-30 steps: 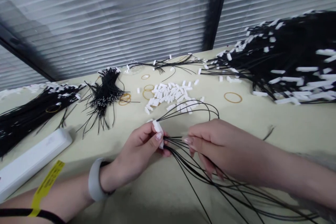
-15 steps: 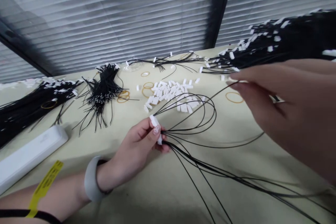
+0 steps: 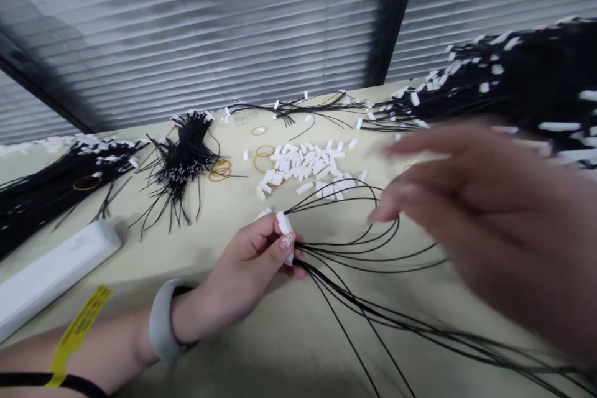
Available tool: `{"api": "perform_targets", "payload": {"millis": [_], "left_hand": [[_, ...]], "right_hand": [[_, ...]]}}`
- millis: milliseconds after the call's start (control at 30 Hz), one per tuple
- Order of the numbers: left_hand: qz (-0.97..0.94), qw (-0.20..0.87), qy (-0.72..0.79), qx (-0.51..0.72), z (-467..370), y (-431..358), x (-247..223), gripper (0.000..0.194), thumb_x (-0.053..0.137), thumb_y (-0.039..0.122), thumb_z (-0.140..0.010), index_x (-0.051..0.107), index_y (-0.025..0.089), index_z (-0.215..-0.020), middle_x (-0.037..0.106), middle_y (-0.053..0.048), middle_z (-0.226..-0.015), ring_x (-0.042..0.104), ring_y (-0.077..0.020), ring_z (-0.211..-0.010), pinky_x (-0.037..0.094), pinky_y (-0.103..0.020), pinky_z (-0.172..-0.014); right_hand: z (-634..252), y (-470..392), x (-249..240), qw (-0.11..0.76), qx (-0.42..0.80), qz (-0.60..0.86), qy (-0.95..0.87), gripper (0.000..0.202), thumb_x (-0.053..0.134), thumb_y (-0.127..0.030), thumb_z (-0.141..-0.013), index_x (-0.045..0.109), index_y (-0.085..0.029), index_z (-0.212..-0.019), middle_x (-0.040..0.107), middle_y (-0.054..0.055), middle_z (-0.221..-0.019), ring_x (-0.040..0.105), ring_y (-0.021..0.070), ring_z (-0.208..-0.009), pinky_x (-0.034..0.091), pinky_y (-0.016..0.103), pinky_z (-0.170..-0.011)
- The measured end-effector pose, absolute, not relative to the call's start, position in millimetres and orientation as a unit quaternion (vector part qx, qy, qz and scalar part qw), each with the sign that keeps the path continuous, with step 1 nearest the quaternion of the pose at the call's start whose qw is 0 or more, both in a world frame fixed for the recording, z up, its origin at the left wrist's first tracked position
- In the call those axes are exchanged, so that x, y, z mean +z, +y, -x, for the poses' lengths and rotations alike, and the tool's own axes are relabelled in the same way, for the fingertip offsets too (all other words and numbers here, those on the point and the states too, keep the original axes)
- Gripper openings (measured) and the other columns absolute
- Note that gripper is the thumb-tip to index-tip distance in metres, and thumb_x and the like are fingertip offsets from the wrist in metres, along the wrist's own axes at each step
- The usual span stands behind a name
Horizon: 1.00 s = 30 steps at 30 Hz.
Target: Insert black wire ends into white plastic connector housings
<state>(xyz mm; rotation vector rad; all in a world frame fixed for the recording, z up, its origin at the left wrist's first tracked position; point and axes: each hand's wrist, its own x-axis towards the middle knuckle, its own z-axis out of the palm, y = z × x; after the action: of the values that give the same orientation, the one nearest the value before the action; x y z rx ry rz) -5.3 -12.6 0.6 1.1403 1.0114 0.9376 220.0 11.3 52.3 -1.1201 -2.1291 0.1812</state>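
My left hand pinches a long white connector between thumb and fingers. Thin black wires run out of it to the right; some loop back to its upper end, while others trail to the lower right. My right hand is blurred by motion beside these loops, its thumb and fingers apart and nothing visible in them. A loose pile of small white connectors lies on the table just beyond my left hand.
Rubber bands lie beside a bundle of black wires. More black wires with white ends are heaped at the far left and at the right. A white bar-shaped case rests at left. Window blinds stand behind the table.
My right hand has let go of the wire it pinched, and its fingers have spread. The loops have sunk lower. My left hand, still holding the connector, has shifted slightly right and down.
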Motion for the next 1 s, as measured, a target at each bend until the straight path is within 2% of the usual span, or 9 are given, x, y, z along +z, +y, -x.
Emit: {"api": "perform_targets", "payload": {"millis": [33, 100, 300, 500, 800, 1000], "left_hand": [[-0.503, 0.621, 0.442, 0.407, 5, -13, 2, 0.017, 0.058, 0.031, -0.081, 0.055, 0.015, -0.076, 0.055, 0.003, -0.071, 0.060, -0.0074, -0.059, 0.048, -0.019, -0.057], [-0.518, 0.611, 0.445, 0.402, 3, -13, 4, 0.018, 0.057, 0.031, -0.081, 0.054, 0.015, -0.074, 0.054, 0.002, -0.072, 0.058, -0.0078, -0.059, 0.048, -0.020, -0.057], [-0.571, 0.581, 0.445, 0.371, 4, -15, 5, 0.017, 0.052, 0.030, -0.083, 0.052, 0.015, -0.073, 0.051, 0.002, -0.069, 0.054, -0.0097, -0.061, 0.050, -0.023, -0.058], [-0.608, 0.555, 0.445, 0.352, 2, -17, 7, 0.020, 0.049, 0.028, -0.084, 0.051, 0.016, -0.069, 0.049, 0.002, -0.064, 0.052, -0.0105, -0.060, 0.050, -0.023, -0.057], [-0.625, 0.539, 0.452, 0.337, 2, -19, 7, 0.018, 0.046, 0.027, -0.084, 0.051, 0.016, -0.071, 0.050, 0.001, -0.065, 0.051, -0.0116, -0.060, 0.050, -0.025, -0.057], [-0.626, 0.545, 0.449, 0.332, 2, -17, 6, 0.019, 0.046, 0.028, -0.085, 0.050, 0.016, -0.072, 0.048, 0.001, -0.066, 0.050, -0.0111, -0.060, 0.050, -0.025, -0.057]], "right_hand": [[-211, 8, 51, 0.347, 0.080, 0.429, -0.830, 0.010, 0.049, -0.020, -0.083, 0.060, -0.020, -0.081, 0.061, -0.002, -0.069, 0.053, 0.0095, -0.059, 0.036, 0.021, -0.050], [-197, 4, 48, 0.324, 0.104, 0.407, -0.848, 0.011, 0.051, -0.015, -0.081, 0.061, -0.019, -0.076, 0.059, -0.003, -0.066, 0.052, 0.0079, -0.058, 0.036, 0.020, -0.052], [-186, 7, 36, 0.287, 0.062, 0.354, -0.888, 0.020, 0.044, -0.010, -0.084, 0.063, -0.014, -0.079, 0.059, 0.001, -0.069, 0.051, 0.0095, -0.062, 0.035, 0.022, -0.058], [-179, 8, 31, 0.226, 0.086, 0.384, -0.891, 0.018, 0.043, -0.010, -0.083, 0.057, -0.015, -0.073, 0.054, 0.001, -0.069, 0.048, 0.0112, -0.062, 0.032, 0.025, -0.059], [-178, 10, 30, 0.219, 0.085, 0.382, -0.894, 0.018, 0.043, -0.011, -0.083, 0.052, -0.015, -0.068, 0.051, 0.001, -0.066, 0.045, 0.0112, -0.060, 0.031, 0.026, -0.059], [-178, 8, 28, 0.231, 0.073, 0.381, -0.892, 0.017, 0.042, -0.011, -0.083, 0.055, -0.014, -0.072, 0.053, 0.002, -0.069, 0.047, 0.0123, -0.063, 0.032, 0.026, -0.060]]}}
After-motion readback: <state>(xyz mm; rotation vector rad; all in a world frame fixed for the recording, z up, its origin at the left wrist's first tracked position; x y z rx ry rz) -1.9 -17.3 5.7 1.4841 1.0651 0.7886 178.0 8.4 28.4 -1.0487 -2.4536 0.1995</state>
